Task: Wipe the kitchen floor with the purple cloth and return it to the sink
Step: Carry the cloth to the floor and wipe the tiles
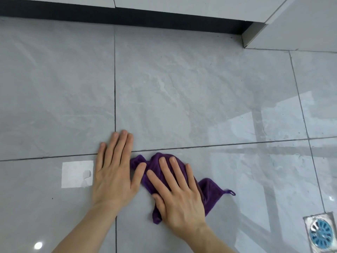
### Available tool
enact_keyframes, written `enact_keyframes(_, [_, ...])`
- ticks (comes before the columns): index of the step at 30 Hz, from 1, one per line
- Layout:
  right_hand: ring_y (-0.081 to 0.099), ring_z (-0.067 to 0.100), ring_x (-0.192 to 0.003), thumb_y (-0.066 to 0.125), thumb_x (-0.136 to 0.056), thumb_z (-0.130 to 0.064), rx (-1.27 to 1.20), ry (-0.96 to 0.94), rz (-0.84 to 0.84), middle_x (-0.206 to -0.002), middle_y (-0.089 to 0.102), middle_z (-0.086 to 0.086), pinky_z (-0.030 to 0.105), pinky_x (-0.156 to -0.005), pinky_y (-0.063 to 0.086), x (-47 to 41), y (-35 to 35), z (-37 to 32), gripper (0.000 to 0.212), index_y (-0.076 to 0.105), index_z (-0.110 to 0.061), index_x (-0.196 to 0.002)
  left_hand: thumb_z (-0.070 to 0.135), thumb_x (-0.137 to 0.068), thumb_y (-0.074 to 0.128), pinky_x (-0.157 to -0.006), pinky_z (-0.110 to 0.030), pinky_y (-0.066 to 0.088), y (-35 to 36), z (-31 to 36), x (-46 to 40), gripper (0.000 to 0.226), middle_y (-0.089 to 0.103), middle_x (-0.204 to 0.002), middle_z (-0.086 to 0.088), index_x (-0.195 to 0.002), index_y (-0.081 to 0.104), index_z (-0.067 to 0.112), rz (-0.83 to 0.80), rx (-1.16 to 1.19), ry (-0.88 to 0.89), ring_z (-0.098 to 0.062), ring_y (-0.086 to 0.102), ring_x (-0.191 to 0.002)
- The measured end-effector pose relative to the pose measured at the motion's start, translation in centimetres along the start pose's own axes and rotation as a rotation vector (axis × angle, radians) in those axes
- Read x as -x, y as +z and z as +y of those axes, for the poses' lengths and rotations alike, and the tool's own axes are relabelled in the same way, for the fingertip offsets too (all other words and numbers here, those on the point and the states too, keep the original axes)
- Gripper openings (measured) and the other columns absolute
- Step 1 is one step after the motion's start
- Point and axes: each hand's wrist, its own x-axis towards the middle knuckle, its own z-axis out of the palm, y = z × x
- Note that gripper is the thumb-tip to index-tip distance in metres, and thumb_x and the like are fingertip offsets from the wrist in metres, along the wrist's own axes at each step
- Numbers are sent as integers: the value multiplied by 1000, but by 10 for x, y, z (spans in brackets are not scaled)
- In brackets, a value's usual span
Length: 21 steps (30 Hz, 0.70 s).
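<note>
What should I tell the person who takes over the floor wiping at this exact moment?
Left hand: flat on the floor tile, fingers spread, thumb touching the cloth edge.
Right hand: pressed flat on the purple cloth, holding it bunched against the floor.
Cloth lies near the tile joints, its loop pointing toward the floor drain.
Done: wiping is underway.
Left: finish wiping, carry the cloth to the sink, which is not in view.

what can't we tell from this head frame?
- Sink: outside the head view, not visible.
- Purple cloth: middle hidden under the right hand.
- Floor under the left hand: covered by the palm.
- Floor drain: cut off by the bottom-right edge.
- Cabinets: cropped by the top edge.
</note>
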Motion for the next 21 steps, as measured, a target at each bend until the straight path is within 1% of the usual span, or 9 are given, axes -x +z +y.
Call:
enact_keyframes(5, [18, 25, -156, 45, -103, -46, 19, -42, 0, -167, 26, -1, 57, -121, 27, 15, -1, 16, 55, 29, -41, -156, 49, -98, 28, -127, -50, 12, 2, -2, 1, 73, 14, -170, -3, -160, 14, 14, 14, 13, -4, -19, 6, -157])
enact_keyframes(9, [19, 24, -156, 46, -103, -45, 26, -32, 13, -166, 27, -2, 56, -121, 28, 14, 0, 20, 54, 30, -41, -155, 51, -98, 27, -127, -49, 12, 2, -2, 0, 74, 13, -170, -3, -160, 13, 15, 16, 11, -5, -19, 6, -157])
enact_keyframes(12, [17, 24, -156, 44, -104, -44, 18, -45, 32, -167, 24, -2, 55, -122, 25, 9, -5, 27, 53, 31, -39, -155, 52, -97, 28, -127, -49, 11, 2, -3, 3, 74, 14, -170, -2, -160, 13, 15, 11, 17, 0, -19, 6, -157])
enact_keyframes(16, [12, 26, -157, 39, -106, -42, 20, 75, 107, -169, 21, 0, 54, -125, 17, -39, -20, 62, 52, 29, -36, -157, 51, -97, 31, -127, -49, 11, 3, -2, -2, 74, 14, -170, -1, -160, 14, 16, 31, 26, -9, -18, 6, -157])
enact_keyframes(17, [10, 27, -157, 38, -106, -41, 25, 119, 142, -169, 20, 1, 54, -125, 16, -38, -32, 80, 53, 27, -36, -157, 51, -97, 31, -127, -49, 11, 2, 15, 0, 74, 14, -169, -1, -160, 15, 16, 78, 35, 20, -18, 6, -157])
enact_keyframes(18, [9, 27, -158, 37, -107, -41, 37, 132, 172, -169, 19, 0, 54, -125, 15, -37, -44, 96, 53, 25, -35, -158, 50, -97, 32, -127, -49, 12, 0, 30, 0, 74, 15, -169, -1, -160, 15, 16, 111, 47, 47, -18, 7, -157])
enact_keyframes(20, [7, 25, -158, 39, -107, -44, 14, 126, 165, -170, 18, 0, 55, -124, 15, -55, -51, 106, 55, 24, -34, -158, 49, -97, 32, -127, -49, 12, 1, 30, -3, 73, 16, -169, -1, -159, 16, 16, 101, 54, 32, -18, 8, -157])
enact_keyframes(21, [7, 25, -158, 41, -105, -46, -21, 153, 180, -170, 17, 0, 55, -125, 14, -54, -55, 106, 58, 24, -33, -159, 49, -97, 32, -127, -49, 12, 1, 30, -4, 72, 16, -169, -1, -159, 17, 15, 108, 53, 25, -18, 8, -157])
